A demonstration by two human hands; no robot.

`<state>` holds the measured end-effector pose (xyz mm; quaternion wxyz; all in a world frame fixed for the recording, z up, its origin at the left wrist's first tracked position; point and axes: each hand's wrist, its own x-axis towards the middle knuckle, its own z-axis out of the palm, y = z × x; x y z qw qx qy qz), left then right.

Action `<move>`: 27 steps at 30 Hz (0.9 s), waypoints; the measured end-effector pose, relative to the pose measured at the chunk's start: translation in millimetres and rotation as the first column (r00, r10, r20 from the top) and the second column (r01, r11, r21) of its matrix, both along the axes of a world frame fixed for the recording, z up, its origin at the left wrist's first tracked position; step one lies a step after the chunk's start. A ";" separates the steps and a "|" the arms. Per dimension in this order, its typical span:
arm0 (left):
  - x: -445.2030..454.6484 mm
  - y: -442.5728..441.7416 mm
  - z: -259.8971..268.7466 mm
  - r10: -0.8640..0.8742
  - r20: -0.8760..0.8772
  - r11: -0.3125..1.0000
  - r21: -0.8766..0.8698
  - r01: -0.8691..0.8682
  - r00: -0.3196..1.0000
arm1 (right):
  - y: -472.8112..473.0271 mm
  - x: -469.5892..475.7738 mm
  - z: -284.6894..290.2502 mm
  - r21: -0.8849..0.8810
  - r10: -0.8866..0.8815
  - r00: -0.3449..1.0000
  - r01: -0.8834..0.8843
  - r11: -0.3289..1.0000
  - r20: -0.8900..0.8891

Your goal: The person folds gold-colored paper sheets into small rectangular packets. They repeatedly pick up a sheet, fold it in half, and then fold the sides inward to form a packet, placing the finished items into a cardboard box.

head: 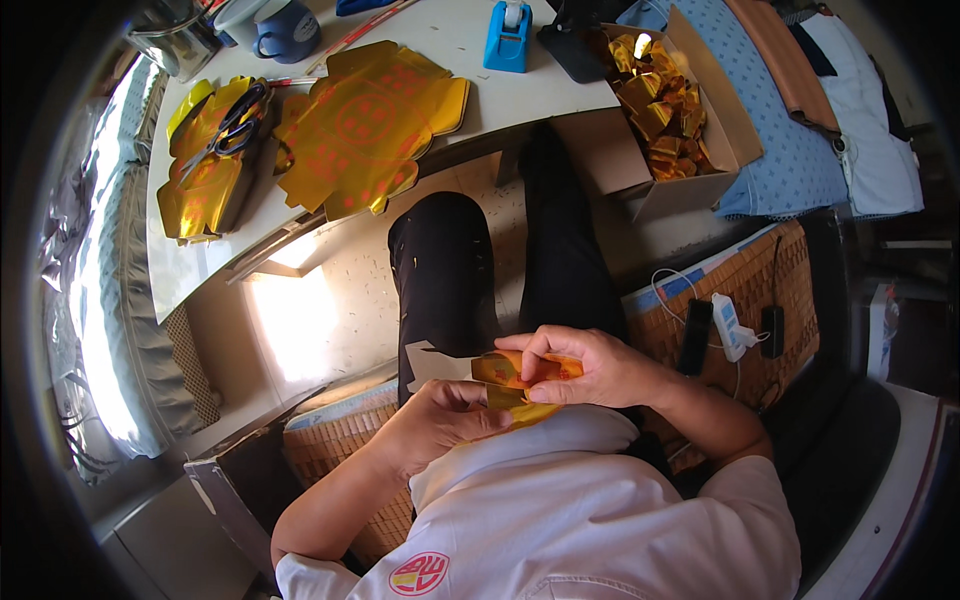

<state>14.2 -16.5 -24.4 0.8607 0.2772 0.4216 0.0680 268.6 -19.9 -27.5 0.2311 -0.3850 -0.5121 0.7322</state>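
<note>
Over my lap, both hands grip a gold foil card piece with red printing (489, 367), partly folded, with a pale underside showing at its left. My left hand (454, 412) pinches its lower left part between thumb and fingers. On the other side my right hand (581, 367) has its thumb and bent fingers on the upper right part. My fingers cover much of the piece, so its full shape is hidden. Ahead on the white table lies a flat gold die-cut sheet (367, 120). Left of it, scissors (232, 127) rest on a stack of gold card pieces (202, 199).
A cardboard box (724, 124) of gold foil pieces (664, 112) stands right of the table (480, 105). On the table are a blue tape dispenser (508, 37) and a mug (289, 31). A phone (695, 337) and a power strip (726, 322) with cables lie on the woven seat mat.
</note>
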 end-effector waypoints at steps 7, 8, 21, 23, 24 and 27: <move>0.3 -3.3 3.4 0.056 0.007 0.997 0.056 -0.056 0.998 | -2.7 -2.7 -3.4 0.050 -0.037 0.999 0.037 0.998 -0.001; -0.8 -5.0 -2.1 0.065 0.001 0.996 0.062 -0.065 0.998 | -3.6 -3.2 -4.6 0.071 -0.042 0.999 0.042 0.997 -0.005; -12.3 0.0 -2.8 0.258 0.069 0.966 -0.023 -0.257 0.964 | -3.8 -5.2 -3.5 0.537 0.001 0.994 -0.058 0.842 0.106; -13.0 0.9 -3.5 0.255 0.044 0.966 -0.045 -0.253 0.966 | -3.1 -6.8 -2.0 0.552 -0.005 0.995 -0.053 0.833 0.103; -13.4 1.6 -3.7 0.253 0.032 0.966 -0.055 -0.251 0.967 | -2.7 -6.9 -2.8 0.565 -0.007 0.995 -0.051 0.823 0.099; -16.8 2.8 -10.7 0.230 0.069 0.971 -0.083 -0.224 0.971 | -0.6 -7.6 -1.9 0.626 0.004 0.993 -0.079 0.776 0.121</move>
